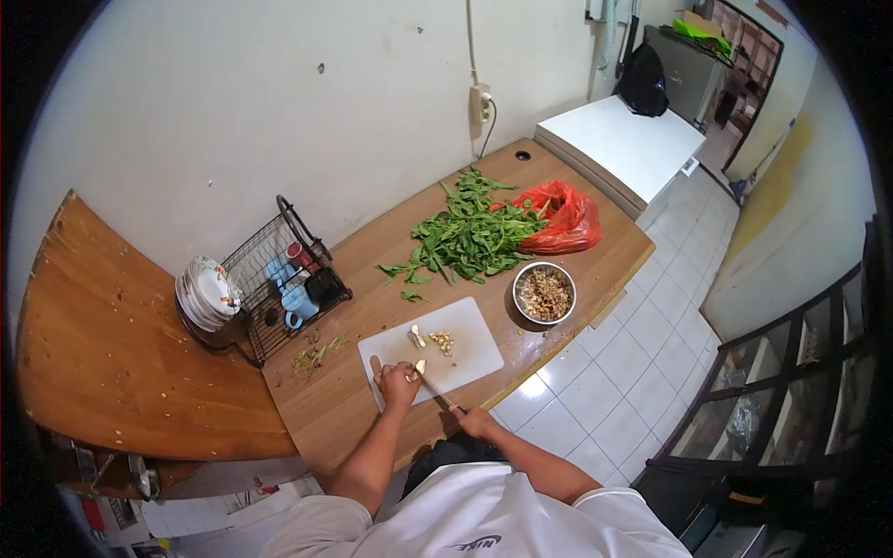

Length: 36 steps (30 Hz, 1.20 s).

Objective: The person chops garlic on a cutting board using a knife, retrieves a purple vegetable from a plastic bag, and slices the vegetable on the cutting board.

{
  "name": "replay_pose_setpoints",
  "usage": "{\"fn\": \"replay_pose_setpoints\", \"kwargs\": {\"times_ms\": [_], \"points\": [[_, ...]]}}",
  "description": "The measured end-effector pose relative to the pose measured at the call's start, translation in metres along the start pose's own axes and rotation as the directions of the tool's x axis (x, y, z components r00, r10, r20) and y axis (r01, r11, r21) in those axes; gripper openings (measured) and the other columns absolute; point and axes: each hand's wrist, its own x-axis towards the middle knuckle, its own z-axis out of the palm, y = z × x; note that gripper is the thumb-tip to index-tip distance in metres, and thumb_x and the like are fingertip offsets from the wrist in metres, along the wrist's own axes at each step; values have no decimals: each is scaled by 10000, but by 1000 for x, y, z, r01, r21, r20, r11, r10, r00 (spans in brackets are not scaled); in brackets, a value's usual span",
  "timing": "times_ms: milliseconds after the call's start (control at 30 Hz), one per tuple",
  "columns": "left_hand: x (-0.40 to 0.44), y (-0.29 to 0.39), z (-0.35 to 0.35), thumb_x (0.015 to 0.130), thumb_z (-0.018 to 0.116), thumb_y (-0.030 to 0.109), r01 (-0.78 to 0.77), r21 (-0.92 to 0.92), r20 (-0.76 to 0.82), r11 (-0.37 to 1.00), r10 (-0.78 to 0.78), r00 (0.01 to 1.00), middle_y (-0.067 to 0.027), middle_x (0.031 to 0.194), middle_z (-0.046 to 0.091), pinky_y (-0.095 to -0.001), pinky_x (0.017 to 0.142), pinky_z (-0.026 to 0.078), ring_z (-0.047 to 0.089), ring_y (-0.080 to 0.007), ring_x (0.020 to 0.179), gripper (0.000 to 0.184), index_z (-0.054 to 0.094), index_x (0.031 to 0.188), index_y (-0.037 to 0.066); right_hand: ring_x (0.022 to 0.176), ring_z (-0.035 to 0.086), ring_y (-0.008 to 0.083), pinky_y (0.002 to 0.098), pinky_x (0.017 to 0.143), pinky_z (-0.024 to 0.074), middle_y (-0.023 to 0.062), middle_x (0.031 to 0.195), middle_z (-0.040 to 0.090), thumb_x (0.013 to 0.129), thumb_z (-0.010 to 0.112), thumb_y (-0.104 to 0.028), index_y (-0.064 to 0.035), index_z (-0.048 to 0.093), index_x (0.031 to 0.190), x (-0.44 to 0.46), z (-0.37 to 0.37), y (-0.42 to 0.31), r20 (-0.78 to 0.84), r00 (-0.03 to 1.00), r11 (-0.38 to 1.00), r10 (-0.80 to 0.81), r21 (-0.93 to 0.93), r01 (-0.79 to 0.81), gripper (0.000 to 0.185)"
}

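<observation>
My right hand (477, 423) is wrapped around the handle of a knife (454, 406) near the front edge of the white cutting board (479, 346). The blade points up and left to a pale, cream-coloured piece of food (419, 368). Curled fingers of my left hand (397, 382) pinch that piece against the board, close to the blade tip. Farther back on the board lie a second pale piece (416, 337) and a small pile of diced bits (441, 343). What exactly the food is, I cannot make out.
Right of the board stands a metal bowl (518, 301) of brownish diced food. Behind are leafy greens (470, 232) and a red plastic bag (569, 219). A black wire dish rack (256, 256) with cups and plates (206, 290) stands left, near scraps (318, 357).
</observation>
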Motion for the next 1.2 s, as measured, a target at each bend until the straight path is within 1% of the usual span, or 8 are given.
{"fn": "replay_pose_setpoints", "kwargs": {"times_ms": [367, 567, 633, 700, 767, 967, 1133, 1200], "points": [[9, 3, -23, 725, 795, 198, -93, -44, -3, 995, 93, 996, -25, 886, 728, -426, 929, 384, 611, -244, 971, 150, 808, 872, 224, 1139, 617, 476, 474, 983, 479, 351, 1137, 654, 914, 381, -781, 64, 701, 1114, 9, -1, 6, -5, 1000, 999, -19, -40, 18, 926], [31, 5, -47, 720, 831, 267, 219, -153, -46, 964, -229, 972, -31, 1019, 746, -413, 958, 424, 620, -243, 1096, 317, 792, 1033, 242, 1127, 623, 477, 484, 961, 486, 359, 1106, 659, 933, 401, -742, 39, 703, 1128, -26, -13, 5, -60, 990, 967, -130, 214, 140, 860], [33, 7, -55, 738, 843, 356, 79, -5, -45, 997, -79, 996, -87, 1111, 723, -410, 915, 526, 665, -287, 1070, 392, 771, 1108, 250, 1125, 626, 473, 479, 960, 488, 350, 1106, 664, 930, 404, -743, 34, 696, 1144, -13, -10, 20, -57, 996, 972, -69, 222, 80, 858], [34, 5, -51, 713, 852, 333, 110, -47, 32, 993, -108, 994, -39, 1121, 730, -416, 956, 467, 633, -260, 1111, 400, 775, 1096, 250, 1123, 628, 469, 474, 959, 489, 340, 1106, 668, 928, 407, -744, 29, 688, 1161, -9, -6, 36, -55, 998, 972, -3, 235, 16, 855], [33, 6, -45, 687, 862, 311, 139, -88, 103, 986, -130, 986, 9, 1132, 736, -423, 997, 407, 602, -233, 1151, 410, 779, 1084, 249, 725, 652, 319, 436, 700, 494, 172, 726, 654, 936, 393, -760, -1, 734, 970, -7, -7, 47, -239, 969, 961, -56, 252, 118, 833], [11, 12, -11, 636, 889, 301, -19, 193, 111, 981, -3, 994, 21, 1100, 738, -438, 1066, 322, 567, -210, 1163, 396, 787, 1015, 250, 639, 631, 281, 431, 628, 487, 149, 667, 635, 936, 420, -751, 47, 702, 858, -3, -4, 67, -207, 976, 941, 73, 339, 2, 849], [14, 14, 2, 628, 889, 290, -57, 154, 107, 986, 41, 993, 51, 931, 752, -435, 996, 333, 596, -190, 1067, 385, 788, 996, 239, 624, 633, 271, 417, 609, 490, 147, 674, 642, 935, 429, -747, 31, 718, 885, -3, 4, 76, -178, 983, 949, 49, 316, 9, 831], [12, 20, 4, 642, 875, 287, -209, 117, 80, 971, 201, 976, 60, 870, 750, -433, 948, 345, 618, -188, 985, 331, 790, 956, 230, 619, 636, 271, 413, 605, 491, 147, 676, 645, 933, 427, -751, 20, 726, 902, -7, 4, 79, -171, 984, 950, 43, 311, 13, 828]]}}
